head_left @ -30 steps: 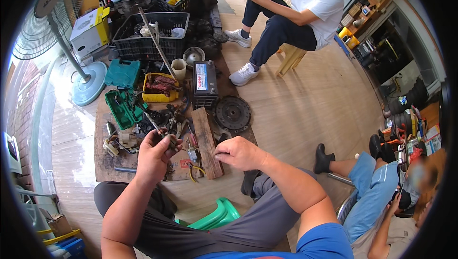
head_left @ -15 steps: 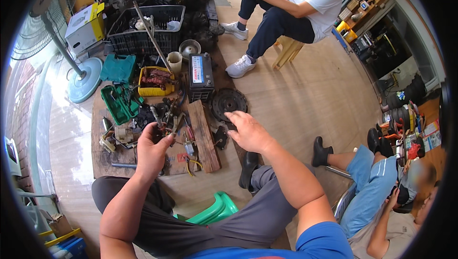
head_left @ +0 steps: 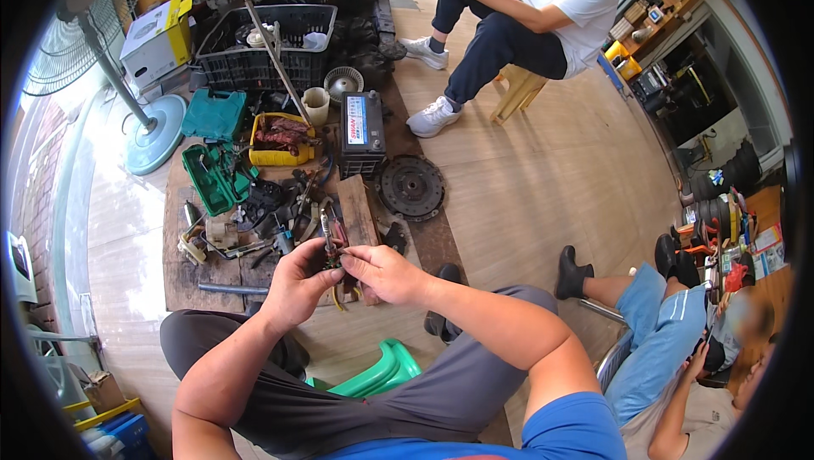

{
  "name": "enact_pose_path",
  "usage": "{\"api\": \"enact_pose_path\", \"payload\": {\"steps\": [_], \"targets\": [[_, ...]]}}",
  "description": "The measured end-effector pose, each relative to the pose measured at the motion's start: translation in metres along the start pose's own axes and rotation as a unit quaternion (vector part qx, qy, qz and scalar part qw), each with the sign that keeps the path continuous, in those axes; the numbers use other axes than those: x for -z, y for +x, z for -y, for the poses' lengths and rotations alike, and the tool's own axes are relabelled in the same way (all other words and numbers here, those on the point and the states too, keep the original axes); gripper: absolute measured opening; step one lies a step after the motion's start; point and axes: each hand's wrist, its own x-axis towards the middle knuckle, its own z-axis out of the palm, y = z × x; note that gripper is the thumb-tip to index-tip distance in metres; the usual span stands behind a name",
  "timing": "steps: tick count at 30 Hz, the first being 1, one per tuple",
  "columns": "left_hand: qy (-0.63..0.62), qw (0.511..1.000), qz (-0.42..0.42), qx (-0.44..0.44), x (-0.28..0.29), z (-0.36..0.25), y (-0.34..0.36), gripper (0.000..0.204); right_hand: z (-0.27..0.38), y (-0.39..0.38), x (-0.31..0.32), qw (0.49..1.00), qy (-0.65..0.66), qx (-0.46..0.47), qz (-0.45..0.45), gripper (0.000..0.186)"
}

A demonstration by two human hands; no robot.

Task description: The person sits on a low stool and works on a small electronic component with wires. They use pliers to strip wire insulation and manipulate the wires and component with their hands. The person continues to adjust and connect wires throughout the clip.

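Observation:
Above the near edge of the wooden board, my left hand point(head_left: 297, 286) grips a small mechanical part with a ribbed silver shaft point(head_left: 326, 224) pointing up and away. Its dark lower body is mostly hidden between my fingers, so I cannot tell its exact kind. My right hand point(head_left: 386, 275) meets it from the other side, thumb and forefinger pinched on that same part. Just beyond both hands lie loose wires, small motor pieces and dark fittings point(head_left: 267, 197). A wooden block point(head_left: 359, 218) lies to the right of them.
A round clutch plate point(head_left: 411, 187) and a car battery point(head_left: 362, 133) stand beyond the block. A yellow tray point(head_left: 275, 155) of reddish parts, a green tool case point(head_left: 212, 184) and a black crate point(head_left: 229, 74) fill the left. One person sits ahead, another at right; a green stool point(head_left: 381, 371) is below me.
My right hand has come left from near the clutch plate and closed on the part. My left hand has shifted right and slightly nearer, carrying it. The view has turned slightly.

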Motion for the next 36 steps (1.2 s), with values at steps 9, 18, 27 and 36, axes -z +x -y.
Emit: {"api": "enact_pose_path", "payload": {"steps": [9,18,27,36], "targets": [[-0.18,0.982,-0.044,0.042,0.017,-0.026,0.002,0.035,0.008,-0.001,0.013,0.799,-0.526,0.267,-0.117,0.016],[-0.193,0.977,-0.019,0.089,0.02,-0.038,-0.002,0.038,0.008,0.004,0.028,0.765,-0.576,0.263,-0.117,0.013],[0.379,0.924,-0.045,0.029,0.012,-0.032,-0.003,0.045,0.029,-0.001,0.041,0.721,-0.583,0.346,-0.141,0.008],[-0.117,0.975,-0.185,-0.021,0.043,-0.04,0.009,0.038,0.037,-0.014,0.025,0.759,-0.54,0.347,-0.107,0.015]]}}
